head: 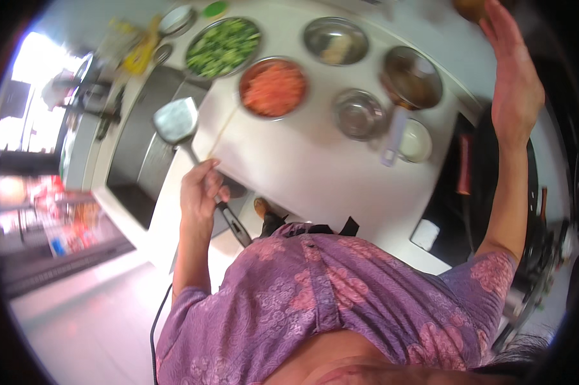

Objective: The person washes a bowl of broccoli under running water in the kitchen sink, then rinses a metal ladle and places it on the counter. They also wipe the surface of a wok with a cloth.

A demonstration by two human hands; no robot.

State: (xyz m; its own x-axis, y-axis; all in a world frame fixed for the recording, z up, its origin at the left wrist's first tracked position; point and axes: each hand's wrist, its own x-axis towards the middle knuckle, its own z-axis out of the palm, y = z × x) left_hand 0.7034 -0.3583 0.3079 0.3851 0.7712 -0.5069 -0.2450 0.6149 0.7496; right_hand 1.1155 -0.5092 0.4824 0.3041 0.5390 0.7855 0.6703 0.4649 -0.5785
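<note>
My left hand [200,187] is closed around the handle of a metal cooking turner [175,120], its blade tilted up over the counter's edge beside the sink. Raised at the upper right, my right hand [516,89] has its fingers extended, close to a blurred brown round object [472,8]; whether it touches that object I cannot tell. Between my hands, a metal bowl of chopped green vegetable [224,46] and one of chopped orange-red food [274,88] stand on the white counter [318,163]. A metal bowl with a pale lump [336,43] is behind them.
Towards the right are a glass bowl [358,114], a pan with brown contents [411,77], a white dish [415,141] and a dark hob with a large black wok [501,192]. A folded white cloth [425,235] lies near its front edge. The sink [147,130] is at left.
</note>
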